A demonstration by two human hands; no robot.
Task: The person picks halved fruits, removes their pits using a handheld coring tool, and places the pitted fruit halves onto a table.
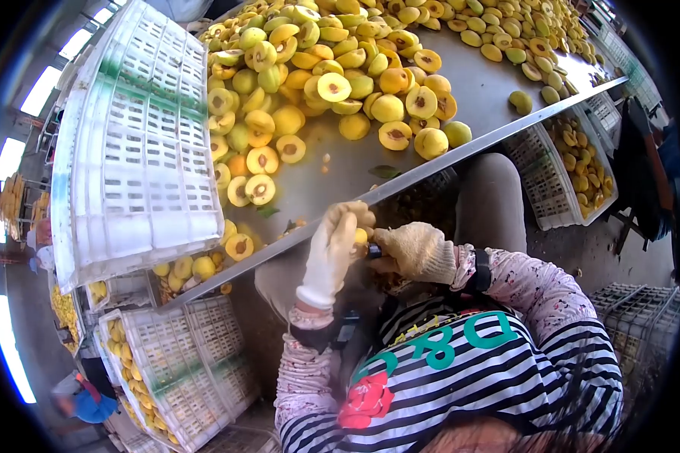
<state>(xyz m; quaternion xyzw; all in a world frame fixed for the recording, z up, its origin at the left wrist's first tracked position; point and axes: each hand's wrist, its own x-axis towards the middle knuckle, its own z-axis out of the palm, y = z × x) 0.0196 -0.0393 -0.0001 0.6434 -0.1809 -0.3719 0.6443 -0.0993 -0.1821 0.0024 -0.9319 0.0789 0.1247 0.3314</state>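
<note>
My left hand (332, 253), in a pale glove, is closed around a small yellow peach (361, 236), only part of which shows between the fingers. Close against it, my right hand (417, 251) wears a knitted beige glove and grips a small tool (373, 251) with a dark end that meets the fruit. The tool's working tip is hidden. Both hands are over my lap, just below the metal edge of the table (491, 136). A heap of yellow peaches (332, 87), many cut in half with pits or pit hollows showing, covers much of the table.
A white plastic crate (140, 151) stands on the table's left side. Below it is another crate (196, 370) with yellow fruit. On the right, a fruit-filled crate (544, 181) sits under the table edge. Another person in blue (94, 408) is at far left.
</note>
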